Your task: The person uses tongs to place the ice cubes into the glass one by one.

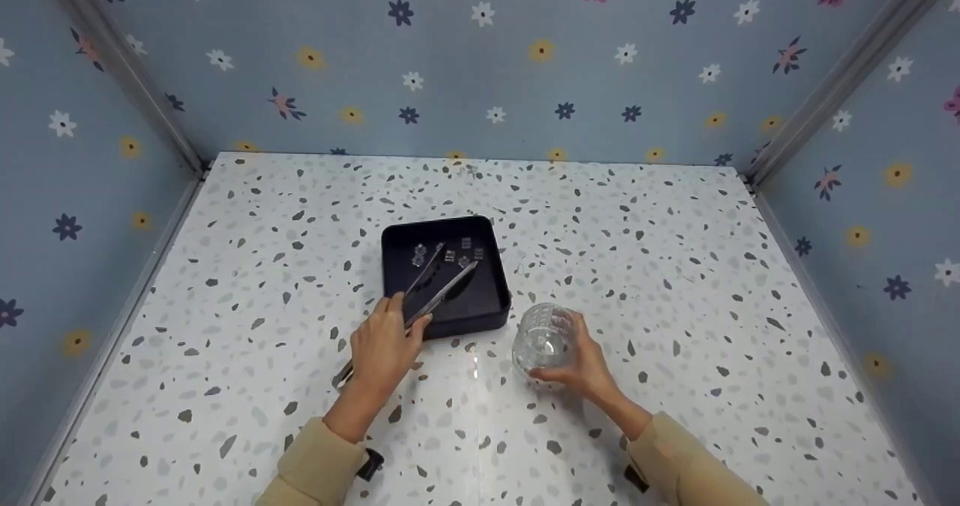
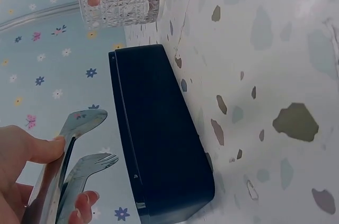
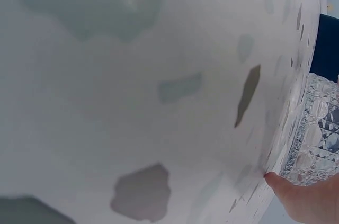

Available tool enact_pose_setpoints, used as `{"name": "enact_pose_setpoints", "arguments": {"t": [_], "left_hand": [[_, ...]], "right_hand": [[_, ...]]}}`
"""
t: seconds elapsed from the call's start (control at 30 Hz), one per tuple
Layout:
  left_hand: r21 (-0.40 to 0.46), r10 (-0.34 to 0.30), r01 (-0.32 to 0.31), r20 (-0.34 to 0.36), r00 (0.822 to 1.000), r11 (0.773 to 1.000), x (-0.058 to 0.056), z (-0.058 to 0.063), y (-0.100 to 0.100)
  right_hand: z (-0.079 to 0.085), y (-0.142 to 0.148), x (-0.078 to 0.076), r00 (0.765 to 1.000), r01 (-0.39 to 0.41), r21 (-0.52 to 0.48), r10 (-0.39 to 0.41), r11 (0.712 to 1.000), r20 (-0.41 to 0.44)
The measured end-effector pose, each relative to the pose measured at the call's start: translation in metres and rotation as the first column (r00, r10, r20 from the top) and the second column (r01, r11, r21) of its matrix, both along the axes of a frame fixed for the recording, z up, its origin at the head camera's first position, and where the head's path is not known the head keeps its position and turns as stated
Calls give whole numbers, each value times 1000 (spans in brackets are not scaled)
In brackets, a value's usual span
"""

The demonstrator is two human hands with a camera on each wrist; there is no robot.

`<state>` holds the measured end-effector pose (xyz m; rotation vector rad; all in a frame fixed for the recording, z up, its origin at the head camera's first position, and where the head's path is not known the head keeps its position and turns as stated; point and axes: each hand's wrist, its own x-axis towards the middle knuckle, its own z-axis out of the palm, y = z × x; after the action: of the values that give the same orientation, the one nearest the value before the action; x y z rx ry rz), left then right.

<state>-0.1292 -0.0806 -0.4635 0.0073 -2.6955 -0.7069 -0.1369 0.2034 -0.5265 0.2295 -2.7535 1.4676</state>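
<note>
Plain tan sleeves [image 1: 701, 472], broad cuffs [image 1: 324, 450], small black piece [image 1: 370, 464] at each cuff's inner side, bare hands [image 1: 385, 347]

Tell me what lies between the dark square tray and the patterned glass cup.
No object: the head view shows only a narrow bare strip of speckled tabletop between the dark square tray and the patterned glass cup in the right hand.
</note>
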Motion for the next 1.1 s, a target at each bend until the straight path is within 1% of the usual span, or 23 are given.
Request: {"name": "enact_pose_setpoints", "arguments": {"t": [0.2, 0.43, 0.57, 0.8, 0.97, 1.1], "left_hand": [[-21, 27, -26, 40, 999, 999, -8, 0, -6], [-43, 50, -47, 90, 995, 998, -16, -1, -9], [-56, 62, -56, 97, 993, 997, -20, -3, -10], [-111, 80, -70, 86, 993, 991, -28, -8, -11], [-137, 90, -74, 117, 989, 988, -34, -11, -12], [-161, 101, -80, 129, 986, 984, -39, -11, -12]], "right_hand": [[0, 0, -1, 1000, -13, 6, 13, 1000, -18], [-1, 0, -1, 1000, -11, 10, 11, 1000, -21], [-1, 1, -1, 999, -20, 5, 20, 1000, -27], [-2, 2, 0, 999, -17, -7, 17, 1000, -31], [-2, 2, 0, 999, -15, -3, 15, 1000, -32], [-2, 1, 0, 1000, -4, 24, 5, 1000, -22]]}}
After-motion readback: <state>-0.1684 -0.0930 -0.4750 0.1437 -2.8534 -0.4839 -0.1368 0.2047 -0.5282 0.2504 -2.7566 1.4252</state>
